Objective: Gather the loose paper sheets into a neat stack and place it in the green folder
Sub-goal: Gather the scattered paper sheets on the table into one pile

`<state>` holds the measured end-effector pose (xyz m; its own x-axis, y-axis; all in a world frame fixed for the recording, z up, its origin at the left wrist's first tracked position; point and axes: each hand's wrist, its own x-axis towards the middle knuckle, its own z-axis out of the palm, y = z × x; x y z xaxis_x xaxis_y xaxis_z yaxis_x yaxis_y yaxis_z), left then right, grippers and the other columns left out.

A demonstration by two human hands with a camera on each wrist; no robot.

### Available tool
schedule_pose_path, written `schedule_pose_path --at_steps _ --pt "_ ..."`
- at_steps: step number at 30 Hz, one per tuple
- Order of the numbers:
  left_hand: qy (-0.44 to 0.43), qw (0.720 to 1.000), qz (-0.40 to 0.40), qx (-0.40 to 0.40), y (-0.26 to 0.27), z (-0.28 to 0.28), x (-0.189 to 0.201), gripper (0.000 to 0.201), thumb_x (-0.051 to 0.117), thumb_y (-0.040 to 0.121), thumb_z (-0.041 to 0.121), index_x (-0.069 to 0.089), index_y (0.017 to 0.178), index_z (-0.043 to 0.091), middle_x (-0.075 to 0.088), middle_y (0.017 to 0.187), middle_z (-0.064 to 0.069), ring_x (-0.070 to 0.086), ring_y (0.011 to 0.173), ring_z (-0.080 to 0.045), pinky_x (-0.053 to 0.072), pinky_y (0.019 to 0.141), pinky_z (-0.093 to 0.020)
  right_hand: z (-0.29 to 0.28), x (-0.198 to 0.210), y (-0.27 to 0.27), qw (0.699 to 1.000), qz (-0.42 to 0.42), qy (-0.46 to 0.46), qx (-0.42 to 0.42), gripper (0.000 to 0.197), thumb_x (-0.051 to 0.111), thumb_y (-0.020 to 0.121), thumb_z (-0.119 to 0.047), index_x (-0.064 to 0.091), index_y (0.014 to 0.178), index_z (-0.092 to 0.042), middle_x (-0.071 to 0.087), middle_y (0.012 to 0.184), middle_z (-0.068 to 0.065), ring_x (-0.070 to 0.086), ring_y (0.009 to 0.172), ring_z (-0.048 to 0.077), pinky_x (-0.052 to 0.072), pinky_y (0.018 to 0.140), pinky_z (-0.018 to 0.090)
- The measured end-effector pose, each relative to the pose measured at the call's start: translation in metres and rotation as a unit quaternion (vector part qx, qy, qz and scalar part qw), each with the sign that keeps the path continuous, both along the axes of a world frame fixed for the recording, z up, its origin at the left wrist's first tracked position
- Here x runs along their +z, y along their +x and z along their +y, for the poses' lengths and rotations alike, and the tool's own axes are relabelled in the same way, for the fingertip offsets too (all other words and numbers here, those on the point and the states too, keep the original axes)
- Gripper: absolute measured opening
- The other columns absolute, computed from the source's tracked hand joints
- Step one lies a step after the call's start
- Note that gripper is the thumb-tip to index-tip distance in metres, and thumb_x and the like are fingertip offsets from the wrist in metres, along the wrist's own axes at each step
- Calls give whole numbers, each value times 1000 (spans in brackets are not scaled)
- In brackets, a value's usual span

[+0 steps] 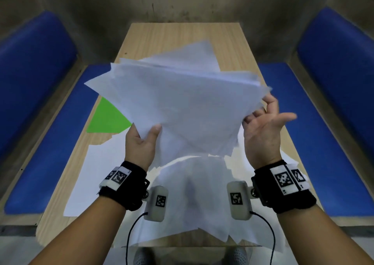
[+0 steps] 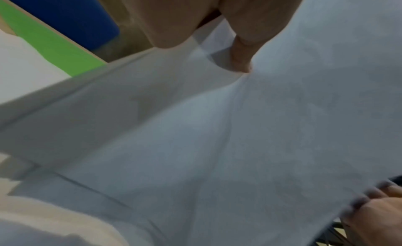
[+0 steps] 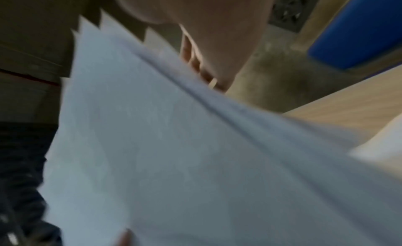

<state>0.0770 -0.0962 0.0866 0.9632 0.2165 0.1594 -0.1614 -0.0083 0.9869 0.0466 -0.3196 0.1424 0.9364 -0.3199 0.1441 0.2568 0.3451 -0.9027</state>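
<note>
Fingers (image 1: 134,131) of the left hand (image 1: 139,145) pinch the near left edge of an uneven sheaf of white paper sheets (image 1: 178,102), thumb on top, holding it raised above the wooden surface (image 1: 182,34). At the sheaf's right edge the right hand (image 1: 263,131) is spread, palm up, fingertips against the paper. Beyond the left fingers lies the flat green folder (image 1: 107,117), partly covered; more loose white sheets (image 1: 85,187) lie beneath the wrists.

white paper sheets (image 1: 182,106), green folder (image 1: 107,117), seemingly wood-grain table (image 1: 182,34)
</note>
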Motion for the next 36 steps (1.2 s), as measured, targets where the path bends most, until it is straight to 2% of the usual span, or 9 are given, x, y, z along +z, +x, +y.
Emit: schedule_pose_path --at_steps 6,11,14,17,25,28,30,33,36 --pt "88 993 -67 -35 -1 -3 14 81 58 87 -5 13 144 29 24 150 17 27 136 9 25 111 -11 -2 -34 -6 978 37 -206 -17 64 69 78 3 40 127 -26 61 121 -4 60 114 15 50 98 39" --pt "53 995 -80 -13 6 -1 14 109 67 81 -1 -16 143 32 -4 154 20 7 138 16 11 108 0 2 -21 -9 978 -49 -191 -66 46 49 93 7 43 124 -27 58 123 5 57 117 21 46 102 37" --pt "41 998 -21 -33 5 1 2 96 73 76 10 7 145 15 22 155 -13 33 140 -9 22 119 -37 0 -30 -13 967 -33 -245 -52 49 59 89 0 41 122 -31 60 115 -17 58 114 5 46 95 21" --pt "65 997 19 -40 1 3 -10 75 75 72 13 40 138 15 55 132 -21 61 112 -20 44 99 -50 -1 -44 -15 952 6 -300 -65 54 67 85 -4 38 116 -37 57 106 -23 56 100 -14 45 84 8" --pt "15 993 -11 -113 7 -12 -8 51 64 79 26 48 125 10 66 114 3 63 106 -12 50 91 -34 -3 -76 -1 943 142 -299 -44 29 64 87 -9 62 116 -5 69 104 2 66 97 15 53 92 33" --pt "85 990 -22 -111 14 -6 -9 53 68 78 31 46 126 30 60 116 12 57 107 -3 44 90 -18 -27 -90 4 947 156 -234 -151 28 61 90 -8 62 115 5 66 108 13 62 93 8 49 82 12" --pt "174 981 31 -86 15 7 -28 63 72 78 25 41 133 26 52 126 4 50 116 -7 40 95 -20 -54 -100 3 943 190 -140 -233 34 64 85 -20 57 117 -9 61 115 14 59 102 15 49 90 25" --pt "341 916 188 -102 4 16 -75 64 73 78 35 47 132 12 50 131 -12 49 122 -28 40 102 -36 -90 -120 -7 910 285 -68 -295 17 59 85 -23 46 95 -23 55 97 4 49 97 20 43 78 26" --pt "547 761 284 -203 -23 -4 -108 98 58 67 73 33 141 13 36 140 -11 37 129 -32 39 101 -46 -98 -139 -29 834 455 -281 -137 23 53 89 -11 41 108 -16 63 105 5 59 107 23 42 86 29"
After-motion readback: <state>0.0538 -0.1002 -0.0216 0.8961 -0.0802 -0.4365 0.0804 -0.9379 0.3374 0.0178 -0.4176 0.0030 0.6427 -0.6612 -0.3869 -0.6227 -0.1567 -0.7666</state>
